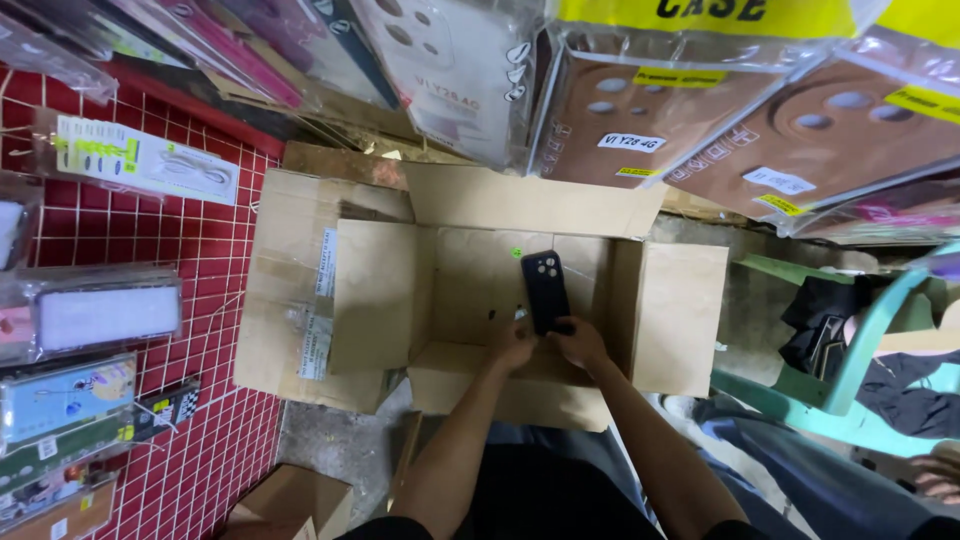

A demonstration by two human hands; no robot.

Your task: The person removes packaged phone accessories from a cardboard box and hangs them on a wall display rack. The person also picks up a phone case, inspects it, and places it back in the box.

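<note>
Holding a black phone case (545,290) between them, both hands sit over the open cardboard box (380,290) in the head view. The left hand (512,346) grips the lower left edge of the case, fingers closed against it, and the right hand (580,340) clamps the lower right corner in the same way. The case stands upright in the picture, its camera cutout at the top end, and it is lifted above the bare inside floor of the box. All four box flaps are folded outward; the left flap carries white paper labels, and a small green sticker (517,252) sits on the inner back wall just beside the top of the case.

To the left of the box a red wire grid (215,240) hangs with packaged goods clipped to it: a packed white cable (150,160) near the top, and lower down several clear sleeves with phone cases in them (105,315). Overhead, more packaged phone cases (600,110) hang in clear plastic bags, some brown, some white, some pink, with yellow header strips.

On the right stands a light green plastic chair (850,370) with dark clothing draped over it. A second, smaller cardboard box (290,500) lies on the concrete floor at the lower left, well apart from the hands.
</note>
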